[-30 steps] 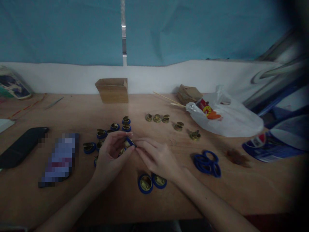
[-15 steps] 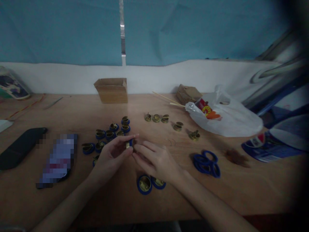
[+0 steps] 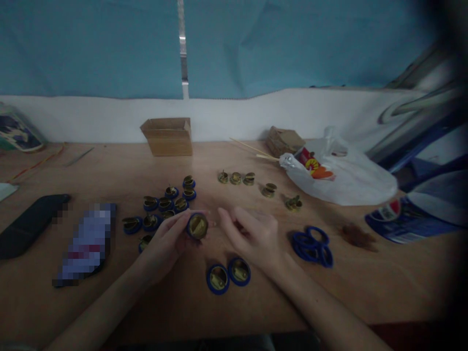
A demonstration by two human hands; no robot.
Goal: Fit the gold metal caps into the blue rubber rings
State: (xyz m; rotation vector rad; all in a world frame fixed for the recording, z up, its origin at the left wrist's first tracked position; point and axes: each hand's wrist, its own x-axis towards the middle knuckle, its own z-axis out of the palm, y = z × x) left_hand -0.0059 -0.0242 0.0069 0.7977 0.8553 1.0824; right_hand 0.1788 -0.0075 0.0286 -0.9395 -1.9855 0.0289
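Note:
Between the fingers of my left hand is a round brass piece with a blue ring around it, its face turned up. My right hand is just to the right, apart from the piece, its fingers curled; whether they pinch anything is too small to tell. Below the hands lie two brass pieces in blue rings. Several more ringed pieces are grouped behind my left hand. Farther back stand several brass pieces without rings. Loose blue rings lie in a pile right of my right hand.
An open cardboard box stands by the wall. At the right are a white plastic bag, wooden sticks, a crumpled brown packet and a blue Pepsi container. A black case and a blurred phone-like object lie left.
My right hand has let go of the ringed piece and moved slightly right. In my left hand the piece has tilted from edge-on to face-up.

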